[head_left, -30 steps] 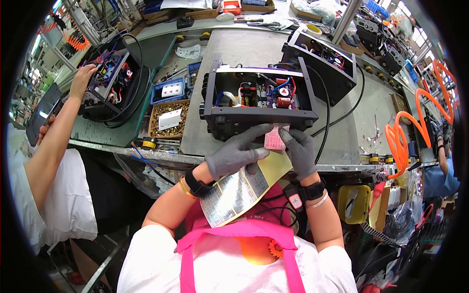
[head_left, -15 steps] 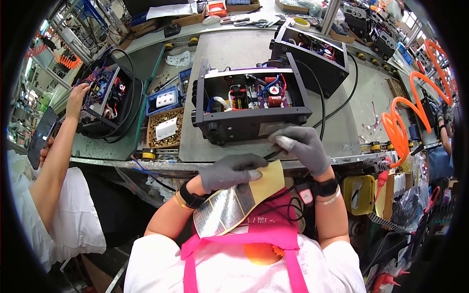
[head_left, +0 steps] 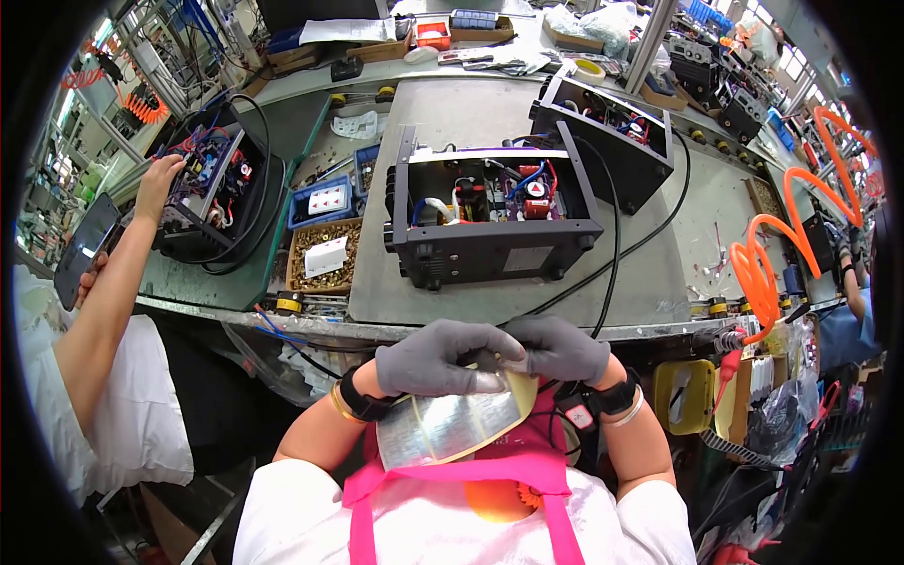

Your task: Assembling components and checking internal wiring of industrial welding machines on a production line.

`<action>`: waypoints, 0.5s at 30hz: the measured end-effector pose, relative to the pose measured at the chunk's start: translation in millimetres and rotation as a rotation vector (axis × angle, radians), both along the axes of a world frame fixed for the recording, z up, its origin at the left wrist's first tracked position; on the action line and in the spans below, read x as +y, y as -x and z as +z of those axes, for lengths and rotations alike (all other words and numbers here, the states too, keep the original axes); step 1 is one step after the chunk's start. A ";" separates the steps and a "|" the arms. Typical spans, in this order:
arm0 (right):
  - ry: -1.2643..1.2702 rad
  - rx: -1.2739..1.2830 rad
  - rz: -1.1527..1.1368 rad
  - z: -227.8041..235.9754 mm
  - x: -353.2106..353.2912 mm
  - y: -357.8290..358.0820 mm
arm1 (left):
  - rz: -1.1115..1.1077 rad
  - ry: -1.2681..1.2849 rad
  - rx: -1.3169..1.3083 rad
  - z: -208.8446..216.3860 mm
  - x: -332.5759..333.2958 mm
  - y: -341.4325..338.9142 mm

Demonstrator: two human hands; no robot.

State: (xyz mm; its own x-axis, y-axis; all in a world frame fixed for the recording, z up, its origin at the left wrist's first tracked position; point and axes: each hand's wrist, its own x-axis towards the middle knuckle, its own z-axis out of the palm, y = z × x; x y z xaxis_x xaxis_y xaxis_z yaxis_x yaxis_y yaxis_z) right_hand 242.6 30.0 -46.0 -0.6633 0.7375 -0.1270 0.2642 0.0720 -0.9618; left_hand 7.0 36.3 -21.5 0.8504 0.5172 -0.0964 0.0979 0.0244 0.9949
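Observation:
A sheet of silver labels on yellowish backing [head_left: 452,424] is curved in front of my pink apron. My gloved left hand [head_left: 438,360] grips its upper edge, thumb on the near face. At the same edge, my gloved right hand [head_left: 562,350] has its fingers curled, pinching the sheet's right corner; its fingertips are partly hidden. Beyond my hands stands a black metal-cased unit [head_left: 499,247] with its open side up, showing wires and a circuit board. A grey rectangular label [head_left: 530,259] is on its near panel.
Another open black unit [head_left: 612,141] stands behind, its black cable [head_left: 650,235] trailing forward. To the left are a box of brass fittings [head_left: 325,256] and a blue tray [head_left: 320,200]. A co-worker's hand [head_left: 160,184] touches a third unit [head_left: 212,193]. Orange coiled hose [head_left: 753,268] hangs right.
My right hand has come down from beside the unit's near panel to the label sheet. My left hand has moved slightly right and lower, and the sheet is more bent.

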 end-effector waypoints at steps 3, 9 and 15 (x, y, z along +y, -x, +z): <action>-0.422 -0.141 -0.126 18.7 1.4 -5.6 | 0.051 -0.428 -0.102 3.0 5.6 2.2; -0.690 -0.248 -0.329 40.0 0.5 -11.8 | 0.150 -0.380 0.136 6.7 4.4 14.2; -0.788 -0.086 -0.374 46.2 -17.7 10.5 | 0.262 -0.242 0.061 14.0 -10.2 9.3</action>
State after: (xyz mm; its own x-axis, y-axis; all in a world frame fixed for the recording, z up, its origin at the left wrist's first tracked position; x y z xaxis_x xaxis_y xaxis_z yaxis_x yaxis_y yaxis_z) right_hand 232.1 12.3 0.2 -0.3720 0.7987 0.4730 0.4723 0.6016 -0.6442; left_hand -2.3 26.1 -7.5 0.6827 0.7306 0.0095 0.1786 -0.1794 0.9674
